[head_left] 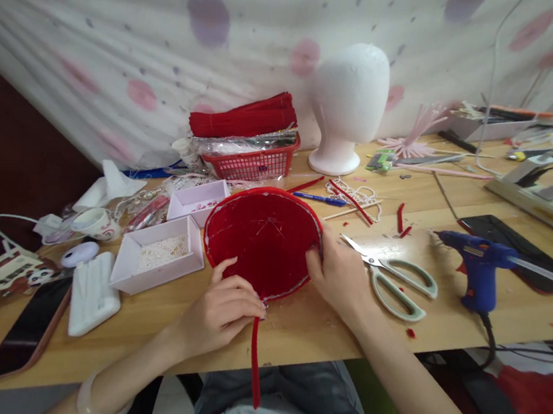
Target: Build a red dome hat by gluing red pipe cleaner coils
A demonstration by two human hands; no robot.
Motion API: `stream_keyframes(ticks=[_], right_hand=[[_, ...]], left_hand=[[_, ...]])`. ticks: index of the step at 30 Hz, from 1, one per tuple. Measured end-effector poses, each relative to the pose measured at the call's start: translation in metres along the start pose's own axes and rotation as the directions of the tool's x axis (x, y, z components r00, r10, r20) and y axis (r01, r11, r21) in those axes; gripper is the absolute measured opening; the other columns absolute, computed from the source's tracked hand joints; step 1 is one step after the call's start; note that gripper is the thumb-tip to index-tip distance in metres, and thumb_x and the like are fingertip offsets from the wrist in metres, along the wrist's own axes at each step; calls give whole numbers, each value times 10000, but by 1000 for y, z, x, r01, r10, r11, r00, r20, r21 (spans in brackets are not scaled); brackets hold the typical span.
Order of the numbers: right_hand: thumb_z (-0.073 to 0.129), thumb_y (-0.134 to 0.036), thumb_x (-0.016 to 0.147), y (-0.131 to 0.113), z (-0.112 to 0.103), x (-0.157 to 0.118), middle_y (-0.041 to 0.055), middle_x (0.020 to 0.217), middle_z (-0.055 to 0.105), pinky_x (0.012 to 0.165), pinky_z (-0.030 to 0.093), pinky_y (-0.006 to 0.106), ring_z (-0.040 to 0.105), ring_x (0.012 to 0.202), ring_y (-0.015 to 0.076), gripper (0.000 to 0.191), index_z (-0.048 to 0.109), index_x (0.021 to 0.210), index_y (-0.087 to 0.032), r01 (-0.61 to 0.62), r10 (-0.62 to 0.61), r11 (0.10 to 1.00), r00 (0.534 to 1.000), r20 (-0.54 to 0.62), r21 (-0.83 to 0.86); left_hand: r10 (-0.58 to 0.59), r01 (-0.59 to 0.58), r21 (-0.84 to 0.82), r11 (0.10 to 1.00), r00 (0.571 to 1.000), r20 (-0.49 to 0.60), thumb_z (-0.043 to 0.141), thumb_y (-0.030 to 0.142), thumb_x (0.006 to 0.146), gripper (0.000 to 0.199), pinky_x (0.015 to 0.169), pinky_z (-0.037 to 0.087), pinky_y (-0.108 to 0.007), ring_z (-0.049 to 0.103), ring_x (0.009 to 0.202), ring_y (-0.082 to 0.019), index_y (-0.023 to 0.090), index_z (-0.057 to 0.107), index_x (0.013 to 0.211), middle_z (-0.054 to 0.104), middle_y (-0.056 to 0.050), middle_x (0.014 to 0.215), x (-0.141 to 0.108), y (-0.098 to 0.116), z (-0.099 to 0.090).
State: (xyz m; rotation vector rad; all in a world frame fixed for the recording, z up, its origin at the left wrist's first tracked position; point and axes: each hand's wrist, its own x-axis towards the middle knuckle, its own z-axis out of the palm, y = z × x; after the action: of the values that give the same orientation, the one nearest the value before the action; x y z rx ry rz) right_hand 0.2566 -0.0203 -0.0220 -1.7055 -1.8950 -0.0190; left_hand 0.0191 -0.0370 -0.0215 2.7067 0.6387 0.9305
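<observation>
A red velvet hat (258,231) is tilted toward me over the table's front, its hollow inside facing up and its rim edged with a pale glue-like line. My right hand (336,275) grips the rim on the right, thumb inside and fingers hidden behind. At the near edge my left hand (224,308) pinches a narrow red velvet strip (255,365) against the rim. The strip's loose end hangs down past the table edge. Thin pale threads cross the inside of the hat.
Scissors (389,274) lie right of the hat, with a blue glue gun (481,266) farther right. A foam head (350,102) and a red basket (251,164) stand behind. Left are a bead box (123,265) and a phone (29,331).
</observation>
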Motion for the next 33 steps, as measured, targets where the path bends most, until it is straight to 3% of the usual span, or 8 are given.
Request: stream_keyframes(ticks=[5, 8, 11, 13, 16, 22, 33], right_hand=[[362, -241, 887, 3, 1, -2, 74, 689, 719, 528, 404, 289, 644, 580, 245, 540, 513, 1386, -99, 11, -11, 1000, 1000, -23, 1], [347, -248, 889, 3, 1, -1, 81, 692, 722, 537, 408, 295, 649, 579, 247, 545, 521, 1379, -85, 28, -28, 1000, 999, -22, -7], [345, -255, 887, 1, 0, -1, 89, 687, 725, 539, 406, 299, 651, 576, 254, 570, 504, 1405, -81, 37, -37, 998, 999, -2, -45], [351, -259, 887, 1, -1, -1, 97, 705, 733, 533, 401, 296, 652, 581, 255, 579, 490, 1424, -92, 33, -32, 998, 999, 14, -60], [353, -265, 895, 1, -1, -2, 100, 732, 741, 528, 401, 293, 649, 581, 249, 590, 464, 1454, -110, 50, -49, 997, 998, 25, -54], [356, -251, 892, 0, -3, -3, 99, 746, 752, 523, 398, 292, 652, 574, 242, 605, 445, 1467, -85, 50, -47, 997, 998, 50, -56], [352, -237, 911, -2, -2, -4, 91, 809, 759, 524, 395, 273, 633, 572, 205, 597, 418, 1483, -78, 89, -89, 996, 996, 19, 4]], left_hand=[[-10, 10, -6, 1000, 997, 72, 522, 17, 888, 299, 1074, 424, -393, 690, 904, -122, 226, 676, 1037, 779, 11, 968, 3, 6, -11], [-144, 119, 186, 975, 982, 124, 446, 76, 939, 277, 905, 544, -305, 677, 972, -147, 172, 667, 1075, 735, -71, 1062, 12, 8, -16], [-298, 182, 451, 874, 933, 200, 444, 117, 953, 299, 866, 577, -377, 672, 986, -222, 143, 667, 1150, 697, -121, 1091, 25, 5, -11], [-359, 183, 531, 827, 900, 249, 455, 54, 906, 374, 845, 581, -435, 676, 976, -265, 148, 662, 1204, 694, -137, 1101, 32, 3, -4], [-429, 171, 624, 762, 855, 290, 443, -31, 847, 504, 850, 578, -435, 682, 999, -272, 185, 646, 1255, 695, -133, 1138, 37, 1, 5], [-432, 92, 679, 728, 832, 349, 467, -31, 854, 460, 834, 586, -441, 688, 1030, -294, 217, 688, 1173, 689, -130, 1203, 36, 2, 7], [-397, 43, 701, 712, 848, 352, 477, -35, 850, 480, 853, 590, -477, 689, 1051, -322, 208, 689, 1205, 690, -150, 1234, 28, -5, 7]])
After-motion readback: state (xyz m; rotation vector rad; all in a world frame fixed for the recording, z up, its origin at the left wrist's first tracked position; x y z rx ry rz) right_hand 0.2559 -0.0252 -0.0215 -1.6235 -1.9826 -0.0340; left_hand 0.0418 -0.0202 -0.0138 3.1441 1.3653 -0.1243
